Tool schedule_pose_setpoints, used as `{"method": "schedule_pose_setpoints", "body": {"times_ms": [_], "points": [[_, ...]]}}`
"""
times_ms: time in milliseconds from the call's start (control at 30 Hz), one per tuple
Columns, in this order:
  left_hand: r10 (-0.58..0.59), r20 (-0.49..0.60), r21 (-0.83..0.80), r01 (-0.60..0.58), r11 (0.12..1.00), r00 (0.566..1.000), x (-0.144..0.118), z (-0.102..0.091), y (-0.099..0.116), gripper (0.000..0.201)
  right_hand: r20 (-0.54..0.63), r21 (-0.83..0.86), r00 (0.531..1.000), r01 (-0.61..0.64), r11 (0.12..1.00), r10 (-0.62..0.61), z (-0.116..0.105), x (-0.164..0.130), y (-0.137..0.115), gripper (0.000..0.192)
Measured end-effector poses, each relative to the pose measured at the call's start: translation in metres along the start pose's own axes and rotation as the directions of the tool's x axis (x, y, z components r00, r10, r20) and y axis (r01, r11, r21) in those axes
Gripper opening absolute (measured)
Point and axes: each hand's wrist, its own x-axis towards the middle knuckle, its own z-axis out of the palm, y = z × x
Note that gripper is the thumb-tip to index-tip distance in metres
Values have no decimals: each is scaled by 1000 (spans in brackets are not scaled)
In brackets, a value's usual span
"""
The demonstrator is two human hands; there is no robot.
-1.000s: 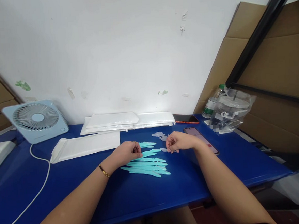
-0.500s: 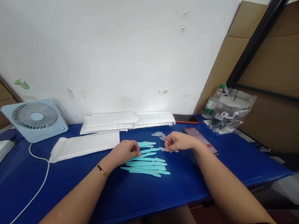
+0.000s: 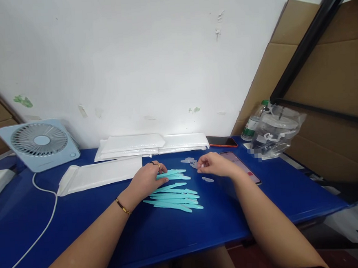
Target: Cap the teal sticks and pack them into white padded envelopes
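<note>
My left hand bends over the upper end of a row of turquoise eyebrow razors. Its thumb and fingers close on one razor, whose blade end points right. More razors lie side by side below it on the blue table. To the right, my right hand has its fingers curled together beside a small pile of clear plastic blade caps. What its fingertips pinch, if anything, is too small to make out. A single loose cap rests just below that hand.
White padded mailers are stacked against the wall, and another mailer lies at left. A blue fan with a white cable stands far left. Behind my right hand are a phone, another phone, a bottle and a bagged cup.
My right hand has let go of a clear cap, which now lies on the table, and moved up to the cap pile. The razor in my left hand has shifted up slightly.
</note>
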Motion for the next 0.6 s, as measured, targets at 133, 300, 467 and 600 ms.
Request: {"method": "schedule_pose_setpoints", "body": {"times_ms": [133, 300, 467, 600], "points": [[35, 196, -48, -26, 999, 980, -3, 0, 5, 19, 199, -146, 969, -116, 982, 144, -14, -11, 6, 15], [-1, 196, -99, 21, 995, 981, 1, 9, 5, 16, 290, -20, 956, -32, 999, 36, 3, -6, -1, 13], [-56, 200, -164, 90, 982, 978, 4, 12, 2, 19, 219, -15, 974, 67, 998, -62, 17, -1, -12, 13], [-69, 201, -170, 104, 980, 977, 4, 13, 2, 20, 146, -45, 980, 146, 988, -138, 21, 0, -18, 11]]}}
